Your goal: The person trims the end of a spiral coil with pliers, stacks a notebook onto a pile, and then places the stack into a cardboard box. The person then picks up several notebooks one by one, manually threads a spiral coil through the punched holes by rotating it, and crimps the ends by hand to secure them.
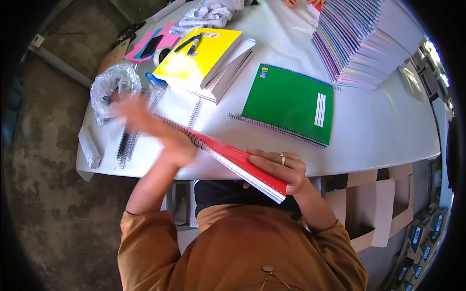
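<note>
My right hand point(284, 167), wearing a ring, is closed on the far right end of a red notebook point(228, 154), its thumb mostly hidden. The notebook is tilted over the table's near edge, its white page edges toward me. A dark spiral coil point(187, 134) runs along its punched edge and sticks out past the left end. My left hand point(155, 128) is smeared by motion beside that protruding coil, so its fingers cannot be read. Loose spiral coils point(127, 145) lie just under and beside it, next to a clear plastic bag point(104, 92). Another loose coil point(195, 111) lies farther right.
A green spiral notebook point(291, 102) lies on the white table point(388, 131). Behind it rises a tall stack of notebooks point(349, 39). A yellow-covered stack point(199, 53) carries pens. Cardboard boxes point(359, 208) stand below at right. Another person's hand point(290, 3) shows at the far edge.
</note>
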A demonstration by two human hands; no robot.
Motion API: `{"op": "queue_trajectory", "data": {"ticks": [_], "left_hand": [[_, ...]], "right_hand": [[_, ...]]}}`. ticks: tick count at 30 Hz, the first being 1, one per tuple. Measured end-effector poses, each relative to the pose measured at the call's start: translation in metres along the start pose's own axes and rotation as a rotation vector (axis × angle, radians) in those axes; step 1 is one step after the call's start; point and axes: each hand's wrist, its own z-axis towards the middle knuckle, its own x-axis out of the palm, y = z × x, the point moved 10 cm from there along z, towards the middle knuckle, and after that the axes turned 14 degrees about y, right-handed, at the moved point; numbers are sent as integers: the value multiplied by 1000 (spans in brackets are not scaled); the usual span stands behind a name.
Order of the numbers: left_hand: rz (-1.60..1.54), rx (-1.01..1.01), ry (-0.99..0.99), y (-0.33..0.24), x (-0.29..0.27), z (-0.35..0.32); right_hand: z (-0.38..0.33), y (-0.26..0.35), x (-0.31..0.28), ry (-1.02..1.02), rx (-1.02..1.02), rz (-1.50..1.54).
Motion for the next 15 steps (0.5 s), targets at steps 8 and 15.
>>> {"op": "queue_trajectory", "data": {"ticks": [8,15], "left_hand": [[339,373,-708,-39,-39,-2],[507,457,-283,-90,-4,4]], "right_hand": [[8,-2,6,49,-27,8],[5,-8,2,22,36,-1]]}}
